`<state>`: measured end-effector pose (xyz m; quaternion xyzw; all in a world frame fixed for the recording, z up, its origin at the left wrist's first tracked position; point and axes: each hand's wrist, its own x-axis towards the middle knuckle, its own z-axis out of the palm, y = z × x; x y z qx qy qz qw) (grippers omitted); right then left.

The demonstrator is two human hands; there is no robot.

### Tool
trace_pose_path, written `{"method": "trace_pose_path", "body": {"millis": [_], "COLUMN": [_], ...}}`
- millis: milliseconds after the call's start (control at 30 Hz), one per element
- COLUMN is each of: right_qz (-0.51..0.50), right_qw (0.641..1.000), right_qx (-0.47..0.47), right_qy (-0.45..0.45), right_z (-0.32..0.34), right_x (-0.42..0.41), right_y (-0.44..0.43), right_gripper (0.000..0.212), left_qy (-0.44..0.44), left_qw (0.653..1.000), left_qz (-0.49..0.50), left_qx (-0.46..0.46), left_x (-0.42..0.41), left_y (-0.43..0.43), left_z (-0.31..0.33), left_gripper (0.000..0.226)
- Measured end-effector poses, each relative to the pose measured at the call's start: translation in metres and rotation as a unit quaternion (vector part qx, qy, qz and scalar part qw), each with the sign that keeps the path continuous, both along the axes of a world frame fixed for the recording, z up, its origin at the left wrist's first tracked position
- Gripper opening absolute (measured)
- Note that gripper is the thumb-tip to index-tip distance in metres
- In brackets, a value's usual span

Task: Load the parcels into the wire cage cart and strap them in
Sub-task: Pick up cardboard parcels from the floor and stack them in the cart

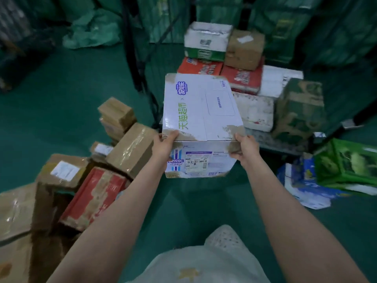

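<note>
I hold a large white parcel (201, 111) with green and blue print in the air at centre frame. My left hand (166, 142) grips its near left corner and my right hand (243, 149) grips its near right corner. Beyond it stands the wire cage cart (142, 74), its dark frame post to the parcel's left and its low platform (275, 142) to the right. Stacked in the cart are a white and green box (206, 40), a brown box (244, 49), red boxes (241, 78), white boxes (255, 111) and a green box (299, 107).
A pile of brown and red cardboard parcels (81, 176) lies on the green floor at my left. Green and blue printed packages (336, 172) lie on the floor at the right. Green sacks (93, 29) and more caged goods fill the background.
</note>
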<state>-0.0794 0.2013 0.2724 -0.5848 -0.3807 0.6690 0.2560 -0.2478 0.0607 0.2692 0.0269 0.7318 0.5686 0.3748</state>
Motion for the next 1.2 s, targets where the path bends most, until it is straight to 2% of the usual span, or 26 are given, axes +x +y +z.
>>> {"method": "trace_pose_path", "body": {"millis": [67, 167, 233, 367, 633, 767, 900, 1000, 1067, 1133, 1200], "right_qz": [-0.025, -0.056, -0.075, -0.097, -0.126, -0.141, -0.150, -0.159, -0.166, -0.183, -0.199], "right_qw": [1.000, 0.998, 0.997, 0.994, 0.990, 0.989, 0.987, 0.986, 0.984, 0.982, 0.979], "right_qx": [0.003, 0.009, 0.014, 0.018, 0.031, 0.024, 0.018, 0.018, 0.017, 0.014, 0.007], "right_qy": [-0.003, -0.011, -0.020, -0.037, -0.049, -0.047, -0.049, -0.051, -0.055, -0.053, -0.052], "right_z": [-0.001, -0.002, -0.003, 0.002, 0.009, 0.001, -0.008, -0.010, -0.009, -0.010, -0.012], "right_x": [0.011, 0.027, 0.039, 0.063, 0.090, 0.082, 0.061, 0.037, 0.024, 0.008, -0.001], "right_y": [0.024, 0.067, 0.103, 0.173, 0.309, 0.367, 0.430, 0.484, 0.510, 0.544, 0.569], "right_gripper": [0.023, 0.024, 0.023, 0.036, 0.014, 0.020, 0.043, 0.043, 0.040, 0.045, 0.049], "left_qy": [-0.007, -0.016, -0.020, -0.035, -0.031, -0.012, -0.025, -0.025, -0.028, -0.026, -0.013], "left_qw": [0.999, 0.998, 0.997, 0.994, 0.989, 0.988, 0.987, 0.985, 0.984, 0.981, 0.978], "left_qz": [-0.039, -0.062, -0.078, -0.104, -0.143, -0.153, -0.156, -0.168, -0.174, -0.192, -0.207], "left_qx": [-0.009, 0.001, 0.000, 0.003, 0.011, -0.007, -0.003, -0.009, -0.008, -0.005, -0.011], "left_x": [0.001, 0.008, 0.017, 0.039, 0.062, 0.050, 0.026, 0.001, -0.014, -0.031, -0.043], "left_y": [0.034, 0.092, 0.134, 0.212, 0.356, 0.424, 0.490, 0.548, 0.579, 0.621, 0.653], "left_z": [-0.004, -0.013, -0.016, -0.019, -0.018, -0.025, -0.030, -0.030, -0.026, -0.023, -0.023], "left_gripper": [0.061, 0.048, 0.047, 0.045, 0.062, 0.066, 0.053, 0.048, 0.055, 0.067, 0.070]}}
